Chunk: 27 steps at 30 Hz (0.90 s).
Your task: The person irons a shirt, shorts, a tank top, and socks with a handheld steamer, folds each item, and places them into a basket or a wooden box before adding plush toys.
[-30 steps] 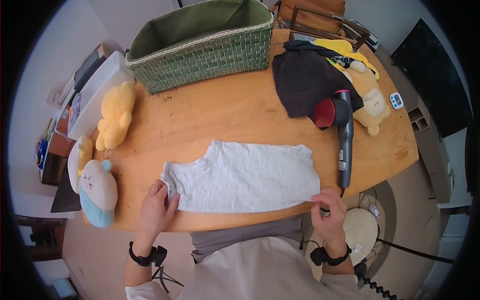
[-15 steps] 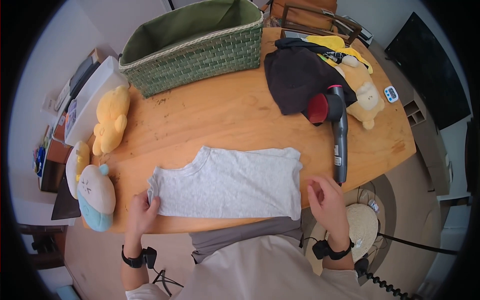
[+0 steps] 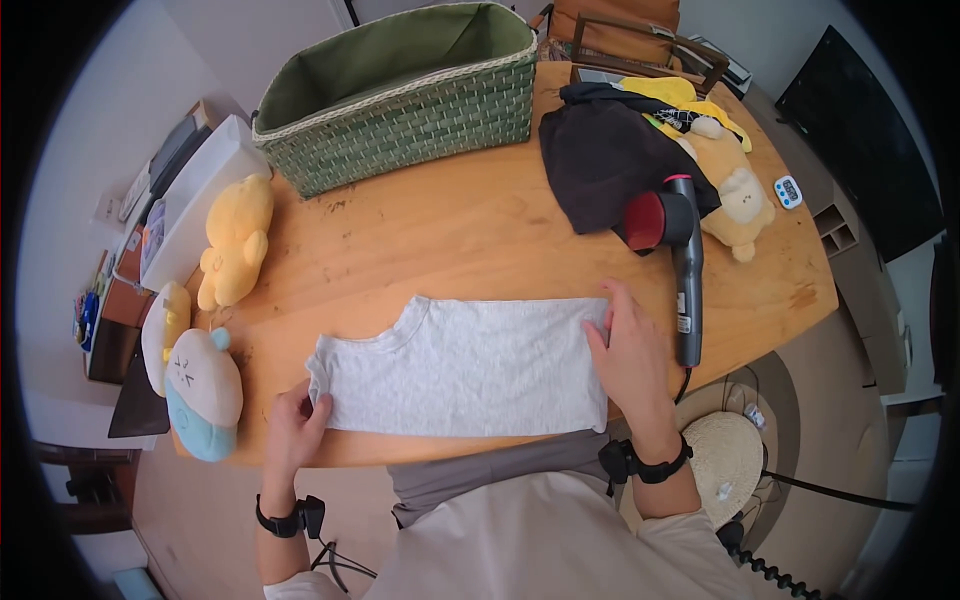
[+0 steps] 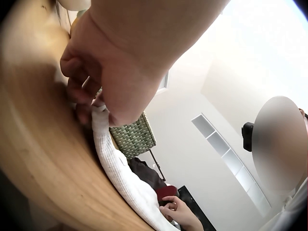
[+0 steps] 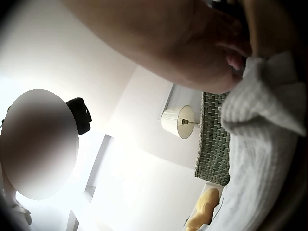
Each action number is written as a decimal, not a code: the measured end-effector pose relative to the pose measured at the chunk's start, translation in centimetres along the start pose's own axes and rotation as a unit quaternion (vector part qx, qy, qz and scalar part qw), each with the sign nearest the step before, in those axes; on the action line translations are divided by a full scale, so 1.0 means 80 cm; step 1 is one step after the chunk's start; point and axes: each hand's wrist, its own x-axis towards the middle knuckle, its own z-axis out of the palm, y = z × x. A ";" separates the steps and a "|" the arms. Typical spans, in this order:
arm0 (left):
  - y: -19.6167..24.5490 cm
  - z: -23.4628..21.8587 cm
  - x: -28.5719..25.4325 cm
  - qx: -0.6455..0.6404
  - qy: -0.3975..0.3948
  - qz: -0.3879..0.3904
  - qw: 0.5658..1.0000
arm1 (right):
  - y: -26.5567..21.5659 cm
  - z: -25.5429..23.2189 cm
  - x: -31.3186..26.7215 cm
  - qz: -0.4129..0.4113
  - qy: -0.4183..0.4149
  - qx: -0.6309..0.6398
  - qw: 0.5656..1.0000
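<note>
Garment of light heather-grey fabric [image 3: 470, 375], lying folded and flat close to the near edge of the brown wooden surface [image 3: 450, 240], with the neckline curving at the far side, toward the left. At the left end, pinching the crumpled cloth edge between thumb and curled fingers of the left hand [image 3: 297, 422]. At the right end, reaching over the far corner with the right hand [image 3: 635, 355], keeping the fingers rather straight and the thumb standing apart from them; not being possible to tell for certain about the contact of this thumb with the cloth. Just to the right, lying on the surface, a dark grey handheld device with round dark red head [image 3: 688, 290], with this head resting against a heap of black cloth [image 3: 585, 165]. Behind the heap, bright yellow cloth [image 3: 670, 92]; beside it, a tan plush bear [image 3: 742, 200], and further right a small white digital timer [image 3: 788, 192]. At the far side, standing upright, a big green woven basket with green lining [image 3: 400, 145]. Along the left side, lying one yellow plush toy [image 3: 238, 240] and, nearer, one white-and-blue plush toy [image 3: 205, 395].
</note>
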 end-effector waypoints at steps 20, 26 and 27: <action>0.069 -0.038 0.182 0.161 0.093 0.212 0.960 | -0.009 -0.013 -0.096 -0.282 -0.239 -0.076 0.926; 0.158 0.009 0.180 0.157 0.223 0.347 0.898 | -0.047 0.000 -0.109 -0.321 -0.264 0.086 0.905; 0.160 0.013 0.160 0.202 0.195 0.390 0.877 | -0.042 -0.008 -0.101 -0.300 -0.219 0.061 0.926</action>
